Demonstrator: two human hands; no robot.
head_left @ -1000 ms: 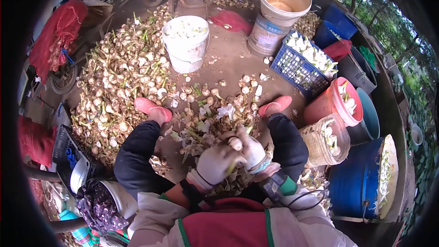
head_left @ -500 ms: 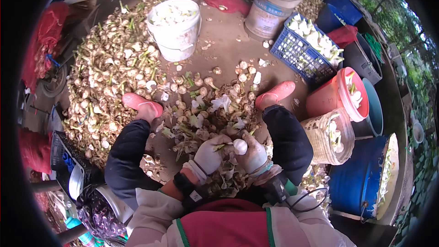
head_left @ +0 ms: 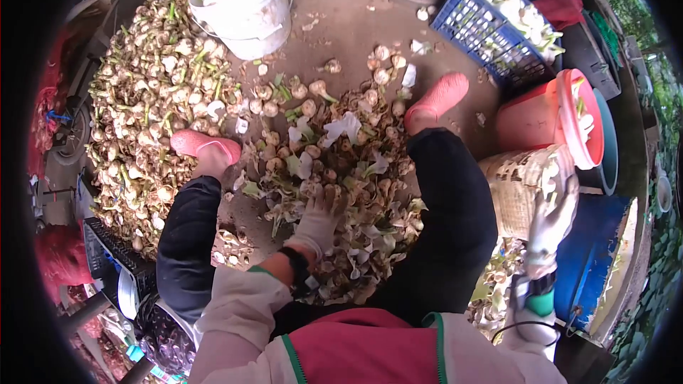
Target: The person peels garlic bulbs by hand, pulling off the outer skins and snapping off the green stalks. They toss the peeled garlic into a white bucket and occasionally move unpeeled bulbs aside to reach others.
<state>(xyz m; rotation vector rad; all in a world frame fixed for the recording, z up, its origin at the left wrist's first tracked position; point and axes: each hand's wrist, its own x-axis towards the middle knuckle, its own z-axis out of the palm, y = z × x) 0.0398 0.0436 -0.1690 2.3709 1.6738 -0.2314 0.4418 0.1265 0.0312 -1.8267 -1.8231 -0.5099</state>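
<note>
My left hand (head_left: 318, 220), in a whitish glove, reaches down onto the heap of garlic bulbs and loose skins (head_left: 356, 199) between my feet. Its fingers are stretched forward over the bulbs, and I see nothing gripped in them. Out to the right, my right hand (head_left: 553, 227), also gloved, is at the rim of the woven basket (head_left: 516, 188). Its fingers are apart and point away from me. White peeled garlic (head_left: 550, 174) shows inside the basket, just beyond the fingertips.
A large pile of unpeeled garlic (head_left: 153, 135) spreads at left. Beyond it stands a white bucket (head_left: 256, 32) of peeled garlic. On the right are a blue crate (head_left: 484, 32) of peeled garlic, a red bucket (head_left: 533, 124) and a blue drum (head_left: 594, 256).
My hands, together on a white peeled bulb before, have parted. The right has swung out to the basket without the bulb visible in it; the left has moved forward onto the heap. The view has shifted.
</note>
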